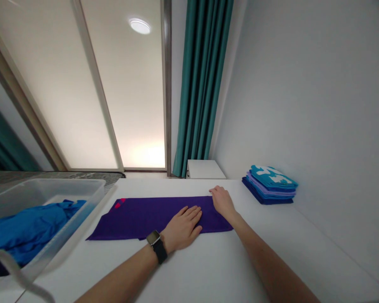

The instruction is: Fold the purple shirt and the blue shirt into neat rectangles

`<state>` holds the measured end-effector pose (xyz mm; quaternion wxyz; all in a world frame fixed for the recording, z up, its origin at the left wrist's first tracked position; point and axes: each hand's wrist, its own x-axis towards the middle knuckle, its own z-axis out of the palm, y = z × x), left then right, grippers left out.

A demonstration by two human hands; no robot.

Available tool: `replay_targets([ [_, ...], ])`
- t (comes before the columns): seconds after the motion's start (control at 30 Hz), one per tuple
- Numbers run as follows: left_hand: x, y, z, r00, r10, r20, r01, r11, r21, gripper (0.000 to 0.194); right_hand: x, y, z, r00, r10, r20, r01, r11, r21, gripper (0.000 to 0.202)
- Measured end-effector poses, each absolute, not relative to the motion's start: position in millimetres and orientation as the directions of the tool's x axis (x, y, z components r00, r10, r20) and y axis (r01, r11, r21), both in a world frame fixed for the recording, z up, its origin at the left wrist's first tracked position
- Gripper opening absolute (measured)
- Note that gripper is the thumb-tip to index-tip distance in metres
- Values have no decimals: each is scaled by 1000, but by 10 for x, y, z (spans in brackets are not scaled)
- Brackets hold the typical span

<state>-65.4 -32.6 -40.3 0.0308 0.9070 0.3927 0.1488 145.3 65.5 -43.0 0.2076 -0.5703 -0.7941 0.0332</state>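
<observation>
Item 1: purple garment [135, 219], qty 1, folded to a long strip, laid flat across mid white table [183, 273]; small red print [120, 203] nr upper L corner; L end slanted, approx. straight top edge. L hand [183, 227]: palm down on garment, R of its ctr, fingers extended, nothing grasped; dk-strap smartwatch [153, 238] on wrist. R hand [221, 200]: at garment's R end, upper corner, fingers partly curled; whether it pinches the fabric, can't tell. Item 2: stack of folded cloths [270, 187], R rear of table, beside wall [303, 105], well apart from garment; teal w/ white pattern on top, lilac mid, navy at btm. Item 3: translucent plastic bin [101, 183], L side, w/ loose blue fabric [41, 223] inside, crumpled, plus dk fabric at near end. Item 4: pale curved piece [22, 280], lower L foreground, blurred, ID unclear. Bkgd: white cabinet [205, 169] just past table's far edge; teal curtain [200, 84] behind it; frosted sliding doors [129, 105] to L, w/ round light reflected.
</observation>
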Motion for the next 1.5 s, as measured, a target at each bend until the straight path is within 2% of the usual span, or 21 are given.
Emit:
replay_targets([
  [0.1,-659,-306,-451,600,748,282,737,-655,167,50,1299,399,-467,-370,874,316,871,444,-209,44],
  [0.2,-706,-277,-484,567,776,278,767,-620,167,51,1157,184,-583,-434,857,276,852,491,-185,49],
  [0.5,-1028,-225,-525,488,839,241,821,-535,199,57,1129,138,-671,-428,888,172,877,454,-161,62],
  [0.7,-1575,-201,-459,413,890,193,873,-447,193,58,1101,104,-623,-401,909,113,897,415,-155,67],
  [0.93,-2093,-177,-448,335,927,171,902,-368,226,56,1234,127,-699,-401,909,119,897,415,-150,74],
  [1.23,-1810,-94,-440,347,919,189,895,-385,226,55,1450,153,-744,-377,917,130,912,392,-119,76],
  [1.5,-1276,-258,-460,434,876,210,861,-472,189,59,1488,172,-722,-385,916,111,908,397,-132,76],
])
